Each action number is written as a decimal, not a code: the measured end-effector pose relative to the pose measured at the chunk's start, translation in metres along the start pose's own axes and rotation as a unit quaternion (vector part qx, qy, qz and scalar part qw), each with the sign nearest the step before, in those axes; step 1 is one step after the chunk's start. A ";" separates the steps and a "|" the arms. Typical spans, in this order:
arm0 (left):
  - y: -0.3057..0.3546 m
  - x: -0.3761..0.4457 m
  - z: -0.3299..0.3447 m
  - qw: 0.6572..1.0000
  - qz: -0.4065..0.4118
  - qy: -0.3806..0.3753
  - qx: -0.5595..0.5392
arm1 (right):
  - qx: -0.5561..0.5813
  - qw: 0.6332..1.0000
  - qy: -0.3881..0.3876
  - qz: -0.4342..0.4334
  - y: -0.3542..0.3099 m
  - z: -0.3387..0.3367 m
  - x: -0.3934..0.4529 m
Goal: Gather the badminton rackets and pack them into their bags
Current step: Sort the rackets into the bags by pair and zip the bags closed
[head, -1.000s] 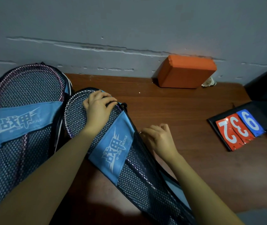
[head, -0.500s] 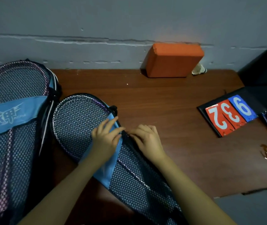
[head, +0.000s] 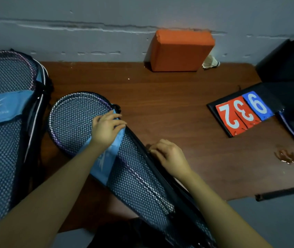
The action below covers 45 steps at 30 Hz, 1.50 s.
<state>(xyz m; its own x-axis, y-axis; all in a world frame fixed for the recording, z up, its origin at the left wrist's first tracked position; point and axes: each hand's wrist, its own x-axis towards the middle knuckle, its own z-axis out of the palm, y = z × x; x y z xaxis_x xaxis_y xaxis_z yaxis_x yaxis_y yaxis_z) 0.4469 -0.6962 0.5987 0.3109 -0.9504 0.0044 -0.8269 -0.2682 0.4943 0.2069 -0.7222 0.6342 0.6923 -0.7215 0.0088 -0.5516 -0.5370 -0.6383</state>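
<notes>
A: What is seen first?

B: A brown table (head: 169,104), set against a grey wall (head: 106,11). At its left edge a mesh bag (head: 4,122) with a blue band is laid, a racket frame showing through the mesh.

A: And the second bag?

B: The second bag (head: 137,185) is laid slantwise across the middle of the table, its round end toward the wall and its narrow end toward the near edge. A racket (head: 71,122) is seen inside it, through the mesh.

A: How are the hands placed?

B: The left hand (head: 106,128) is pressed on the blue band, fingers held together and bent over the bag's right edge. The right hand (head: 169,155) is set at that same edge, lower down — fingers curled and pinched at the dark seam. What exactly is pinched cannot be told.

A: Anything else?

B: A scoreboard (head: 242,113) reading 2, 3, 9 is laid at the right; an orange block (head: 180,51) is stood at the wall, with a shuttlecock (head: 210,63) just beside it — and a small wet smear (head: 285,156) is seen near the right edge.
</notes>
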 end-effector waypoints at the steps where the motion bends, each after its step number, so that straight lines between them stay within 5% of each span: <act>1: 0.002 0.000 0.002 1.000 -0.004 0.011 0.011 | 0.004 1.000 -0.001 0.002 0.002 -0.003 -0.005; 7: 0.013 -0.006 0.005 0.996 -0.065 0.060 0.009 | 0.067 0.997 0.000 0.026 0.010 -0.015 -0.025; 13: 0.060 -0.076 0.024 0.998 0.065 0.006 -0.007 | 0.106 0.994 0.009 0.022 0.007 -0.015 -0.024; 21: 0.076 -0.083 0.019 0.997 0.000 0.034 -0.063 | 0.112 0.994 -0.014 -0.013 0.008 -0.020 -0.029; 29: 0.101 -0.063 0.025 0.979 -0.095 0.160 -0.080 | 0.114 0.991 -0.065 -0.036 0.028 -0.068 -0.062; 35: 0.105 -0.062 0.040 0.987 -0.103 0.116 0.032 | 0.120 0.991 -0.053 -0.032 0.048 -0.084 -0.088; 42: 0.151 -0.128 0.053 0.996 0.047 0.042 -0.070 | 0.138 0.989 -0.029 -0.046 0.052 -0.077 -0.093; 45: 0.167 -0.144 0.058 0.997 0.021 0.032 -0.062 | 0.132 0.989 -0.029 -0.063 0.053 -0.076 -0.092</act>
<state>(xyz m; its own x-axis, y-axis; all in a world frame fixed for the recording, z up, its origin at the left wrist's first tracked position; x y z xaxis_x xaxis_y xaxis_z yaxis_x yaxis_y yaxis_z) 0.2375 -0.6134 0.6302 0.3093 -0.9475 0.0813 -0.7769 -0.2025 0.5961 0.0789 -0.7175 0.6584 0.7775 -0.6258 0.0622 -0.3231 -0.4823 -0.8142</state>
